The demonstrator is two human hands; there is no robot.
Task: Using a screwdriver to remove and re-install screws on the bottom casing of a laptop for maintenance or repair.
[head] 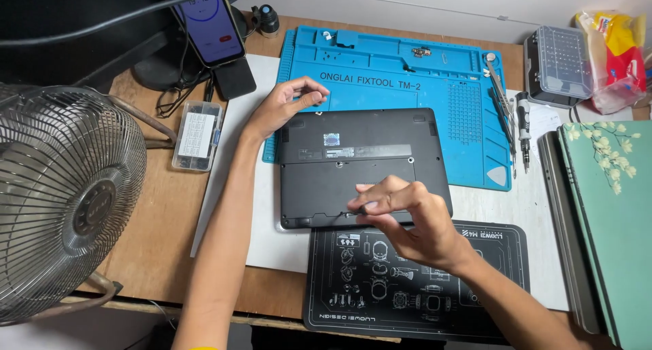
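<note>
Black laptop (363, 167), turned bottom side up, lies in the middle of the desk, its far half on a blue repair mat (401, 68) and its near half on a white sheet (234, 187). The right hand (407, 217) rests over the laptop's near edge with its fingertips pinched narrowly together at the seam of the base cover; whether they grip something small there, I cannot tell. The left hand (288, 102) hovers at the laptop's far left corner, thumb and fingers curled close, nothing visibly held.

Just below the laptop lies a black mat with white diagrams (339, 296), the right forearm crossing it. On the blue mat's right edge sit tweezers (499, 95), and just beside it a small electric screwdriver (522, 126). Further right lie a clear case of bits (560, 65), a colourful snack packet (621, 48) and a green notebook with flowers (614, 234). To the left stand a small clear parts box (197, 134), a propped phone (204, 17) and a metal-grilled fan (61, 200).
</note>
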